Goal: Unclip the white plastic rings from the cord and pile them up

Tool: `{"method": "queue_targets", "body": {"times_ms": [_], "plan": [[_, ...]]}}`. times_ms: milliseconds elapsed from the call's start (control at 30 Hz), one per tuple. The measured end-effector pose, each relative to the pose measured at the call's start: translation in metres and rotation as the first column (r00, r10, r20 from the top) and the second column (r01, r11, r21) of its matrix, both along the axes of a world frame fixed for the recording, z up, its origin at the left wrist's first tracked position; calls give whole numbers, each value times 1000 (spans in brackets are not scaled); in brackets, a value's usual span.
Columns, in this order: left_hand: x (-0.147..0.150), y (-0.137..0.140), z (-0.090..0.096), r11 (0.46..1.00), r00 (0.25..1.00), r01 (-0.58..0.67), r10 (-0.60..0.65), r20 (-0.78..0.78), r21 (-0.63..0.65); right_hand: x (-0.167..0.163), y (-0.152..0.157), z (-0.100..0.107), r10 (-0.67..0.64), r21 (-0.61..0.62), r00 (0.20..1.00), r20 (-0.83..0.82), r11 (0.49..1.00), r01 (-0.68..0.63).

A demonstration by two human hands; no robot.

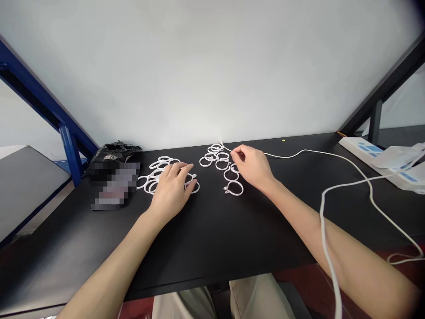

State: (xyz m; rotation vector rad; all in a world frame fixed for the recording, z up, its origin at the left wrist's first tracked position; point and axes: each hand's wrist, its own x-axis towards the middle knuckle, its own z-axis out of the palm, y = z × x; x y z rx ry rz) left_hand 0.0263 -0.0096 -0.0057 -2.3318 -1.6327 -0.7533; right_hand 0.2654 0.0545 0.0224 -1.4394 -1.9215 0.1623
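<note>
My left hand (171,188) lies palm down over a pile of thin white rings (151,184) on the black table, its fingers stretched out and slightly apart. The hand covers part of that pile. To the right, a looser group of similar white rings (222,164) runs toward me, several with a small knob or hook at the join. My right hand (252,165) is beside this group with thumb and fingers pinched together. Whatever is between its fingertips, if anything, is hidden. One white ring (235,169) shows partly under that hand, and another ring (235,188) lies nearer me.
A crumpled black plastic bag (116,153) sits at the left, partly blurred out. A white cable (308,150) runs behind my right hand and loops across my right forearm. White-and-blue packaging (375,157) lies at the right. Blue (36,84) and black posts flank the pale wall.
</note>
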Motion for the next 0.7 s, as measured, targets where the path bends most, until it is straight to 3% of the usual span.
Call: {"method": "queue_targets", "body": {"times_ms": [67,167,267,333,400,567,700], "plan": [[2,-1,-1,999,998,49,-50,-36,-18,4,3,3,-15,-62,998,66,998,19],[5,-1,-2,993,987,105,-111,-117,-56,4,-1,8,163,-154,981,102,977,-146],[3,0,-3,998,984,19,-30,-178,-64,3,-9,10,425,-282,896,125,881,-379],[-1,1,-2,996,979,-56,43,-200,-62,4,-13,10,529,-349,832,166,821,-452],[-4,1,-1,994,975,-95,82,-206,-56,5,-14,9,575,-376,791,210,794,-478],[-1,-2,2,998,993,-24,18,-120,-50,3,-15,7,595,-362,760,261,790,-494],[7,-6,8,988,991,126,-122,53,-87,-7,-21,5,547,-248,816,186,830,-499]]}}
